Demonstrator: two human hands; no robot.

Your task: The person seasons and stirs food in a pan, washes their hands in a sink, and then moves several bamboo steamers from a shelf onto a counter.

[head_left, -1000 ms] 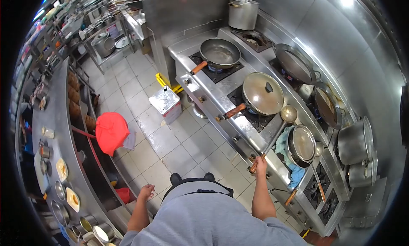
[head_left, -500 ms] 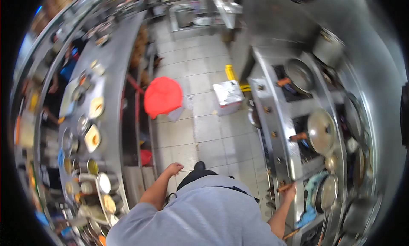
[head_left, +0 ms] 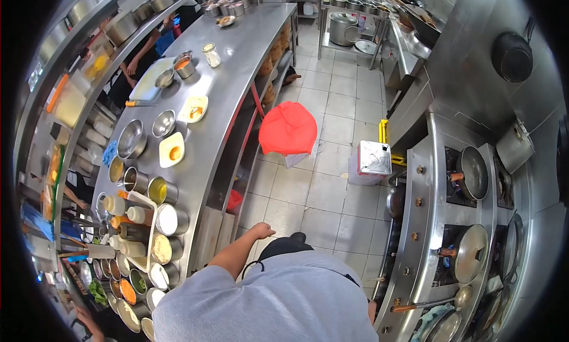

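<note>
My left hand hangs over the tiled floor beside the steel counter, its fingers curled together with nothing visible in them. My right hand is not in view; only a bit of my right forearm shows beside my body at the stove's front edge. On the stove lies a ladle with a wooden handle, touched by no hand that shows. A lidded pan and an open pan sit on the burners above it.
A red-covered bin and a metal tin stand on the floor ahead. Bowls, sauce bottles and ingredient pots line the left counter. Beyond the counter, other people's arms show.
The view has swung toward the left counter. My right hand, earlier at a wooden handle by the stove, has left the view. My left hand remains low in front of me.
</note>
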